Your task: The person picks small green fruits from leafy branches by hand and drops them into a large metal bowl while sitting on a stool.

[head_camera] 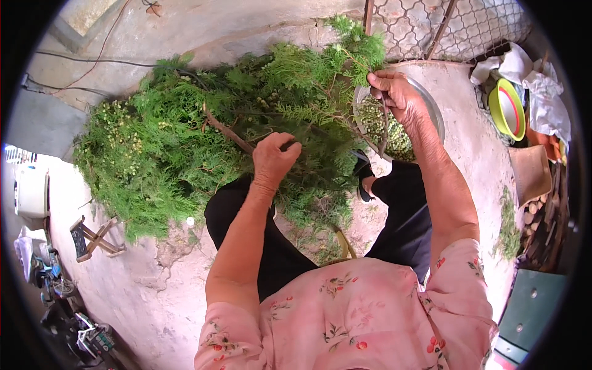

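My left hand (276,155) is closed around a bare brown branch (226,131) of a cut evergreen, over the middle of the pile. My right hand (395,95) pinches a thin twig of a leafy conifer sprig (356,60) between thumb and fingers, above the rim of a round metal basin (432,111). Many small pale green cones or seeds (381,122) lie in the basin. A large heap of green conifer branches (171,152) spreads before me, with clusters of pale cones (122,134) at its left. My fingers partly hide what they grip.
A small folding stool (95,238) stands at the left. Dark cables (115,61) run behind the heap by the wall. Wire mesh (411,27) is at the top right. A green plastic basin (506,109), a tan hat-like object (531,173) and stacked firewood (545,222) line the right side.
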Tool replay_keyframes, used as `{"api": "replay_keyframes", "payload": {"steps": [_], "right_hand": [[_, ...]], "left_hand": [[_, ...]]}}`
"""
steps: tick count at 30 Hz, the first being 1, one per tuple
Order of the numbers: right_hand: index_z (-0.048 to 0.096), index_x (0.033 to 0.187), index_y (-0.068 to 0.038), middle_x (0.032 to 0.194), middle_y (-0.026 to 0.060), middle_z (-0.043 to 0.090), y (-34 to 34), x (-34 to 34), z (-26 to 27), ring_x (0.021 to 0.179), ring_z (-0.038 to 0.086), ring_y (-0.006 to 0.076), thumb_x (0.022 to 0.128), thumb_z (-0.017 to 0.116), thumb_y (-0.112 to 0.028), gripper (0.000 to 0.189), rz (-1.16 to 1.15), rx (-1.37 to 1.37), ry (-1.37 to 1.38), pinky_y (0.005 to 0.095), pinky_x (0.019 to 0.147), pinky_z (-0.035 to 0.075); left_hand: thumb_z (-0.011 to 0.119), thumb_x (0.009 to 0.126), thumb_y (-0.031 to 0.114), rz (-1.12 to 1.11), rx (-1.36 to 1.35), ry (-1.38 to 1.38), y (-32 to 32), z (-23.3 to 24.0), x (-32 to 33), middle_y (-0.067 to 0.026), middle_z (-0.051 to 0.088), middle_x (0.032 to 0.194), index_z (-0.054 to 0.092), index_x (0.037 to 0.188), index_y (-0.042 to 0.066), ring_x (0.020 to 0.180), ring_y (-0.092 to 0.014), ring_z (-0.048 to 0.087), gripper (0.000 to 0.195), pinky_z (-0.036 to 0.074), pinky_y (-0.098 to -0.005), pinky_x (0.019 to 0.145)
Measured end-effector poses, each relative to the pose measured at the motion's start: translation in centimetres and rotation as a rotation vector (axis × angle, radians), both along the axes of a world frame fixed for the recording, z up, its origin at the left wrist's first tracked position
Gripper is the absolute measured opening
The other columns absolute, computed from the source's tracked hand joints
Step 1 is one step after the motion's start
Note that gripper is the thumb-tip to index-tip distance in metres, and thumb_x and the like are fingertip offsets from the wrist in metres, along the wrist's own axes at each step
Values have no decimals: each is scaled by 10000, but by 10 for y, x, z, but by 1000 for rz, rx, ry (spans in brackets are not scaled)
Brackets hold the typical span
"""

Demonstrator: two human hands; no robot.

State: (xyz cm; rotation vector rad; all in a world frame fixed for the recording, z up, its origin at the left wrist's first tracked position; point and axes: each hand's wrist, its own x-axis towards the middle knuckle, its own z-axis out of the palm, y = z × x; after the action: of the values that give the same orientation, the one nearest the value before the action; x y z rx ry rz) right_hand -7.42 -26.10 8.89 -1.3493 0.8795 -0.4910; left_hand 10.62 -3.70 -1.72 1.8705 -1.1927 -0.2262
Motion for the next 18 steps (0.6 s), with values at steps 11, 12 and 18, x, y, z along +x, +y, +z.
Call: {"api": "replay_keyframes", "payload": {"steps": [11,12,18], "right_hand": [[602,674,-68,620,-11,571,14,-17,5,519,448,79,837,645,-102,172,-305,-307,-279,231,509,359],[609,674,-69,598,-21,553,14,-20,8,514,434,73,837,649,-106,172,-325,-275,-274,234,504,351],[610,639,-57,536,-26,521,36,-37,-1,488,396,63,846,651,-152,232,-259,-348,-129,250,495,353]], "left_hand": [[631,634,109,-97,-198,-409,-38,72,5,-121,542,651,598,640,47,601,-334,544,70,436,-423,544],[634,648,109,-114,-199,-387,-37,70,2,-142,547,671,620,690,34,616,-349,547,87,435,-420,553],[703,701,103,-45,-254,-173,-20,18,-28,-143,564,698,620,803,-17,632,-300,551,178,427,-362,577]]}}
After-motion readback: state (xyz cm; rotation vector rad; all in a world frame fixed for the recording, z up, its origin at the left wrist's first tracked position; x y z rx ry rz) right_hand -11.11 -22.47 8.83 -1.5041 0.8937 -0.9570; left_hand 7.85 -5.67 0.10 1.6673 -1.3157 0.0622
